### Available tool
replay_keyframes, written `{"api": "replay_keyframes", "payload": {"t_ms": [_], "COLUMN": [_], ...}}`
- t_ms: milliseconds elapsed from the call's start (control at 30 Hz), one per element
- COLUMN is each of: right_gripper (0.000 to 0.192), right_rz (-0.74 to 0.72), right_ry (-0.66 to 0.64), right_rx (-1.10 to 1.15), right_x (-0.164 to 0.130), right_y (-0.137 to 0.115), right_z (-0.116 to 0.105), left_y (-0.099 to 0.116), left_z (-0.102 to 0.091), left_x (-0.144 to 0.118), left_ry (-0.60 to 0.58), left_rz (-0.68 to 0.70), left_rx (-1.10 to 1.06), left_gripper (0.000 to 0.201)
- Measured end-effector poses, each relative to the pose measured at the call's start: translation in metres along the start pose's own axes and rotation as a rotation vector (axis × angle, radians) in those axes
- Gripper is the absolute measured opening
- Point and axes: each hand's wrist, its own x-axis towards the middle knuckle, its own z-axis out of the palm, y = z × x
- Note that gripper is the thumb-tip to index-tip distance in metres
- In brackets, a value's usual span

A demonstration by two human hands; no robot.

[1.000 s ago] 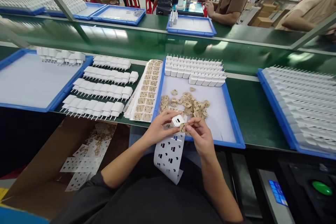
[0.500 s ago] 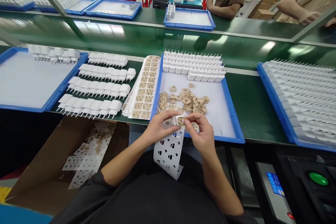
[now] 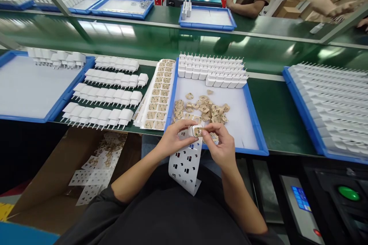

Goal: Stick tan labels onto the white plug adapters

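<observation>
My left hand (image 3: 176,138) is closed around a white plug charger (image 3: 193,131), its end face turned to the right. On that face lies a tan sticker (image 3: 198,132) with small cut-outs. The thumb and forefinger of my right hand (image 3: 220,143) pinch the sticker's right edge. Below my hands hangs a curled white backing sheet (image 3: 185,164) with dark holes; its upper end is partly hidden by my fingers. Just beyond, loose tan sticker pieces (image 3: 211,110) are heaped in a blue-rimmed tray (image 3: 254,122), with rows of chargers (image 3: 211,69) standing at its back.
Stacked sticker sheets (image 3: 158,103) lie left of the tray, beside rows of chargers (image 3: 106,97). Another tray (image 3: 57,107) is farther left, and a full tray (image 3: 304,115) stands right. A cardboard box (image 3: 48,176) holds scraps. Across the belt, co-workers' hands (image 3: 330,5) are at work.
My hands keep almost the same hold on the charger and sticker. Across the line, the right co-worker's hands have shifted, and a white piece now shows below them. The view has moved slightly.
</observation>
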Motion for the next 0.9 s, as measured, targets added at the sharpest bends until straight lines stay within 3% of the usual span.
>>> {"api": "replay_keyframes", "payload": {"t_ms": [233, 900], "right_gripper": [0.004, 0.006], "right_rz": [0.056, -0.025], "right_ry": [0.026, 0.013], "right_rx": [0.092, -0.048], "right_x": [-0.0010, -0.0018], "right_y": [0.0021, 0.0003], "right_z": [0.0029, 0.0038], "left_y": [-0.0007, -0.0004], "left_z": [-0.0005, -0.0006], "left_x": [0.0001, 0.0000], "left_ry": [-0.009, 0.005], "left_rz": [0.001, 0.012], "left_rx": [-0.018, 0.017], "left_gripper": [0.040, 0.039]}}
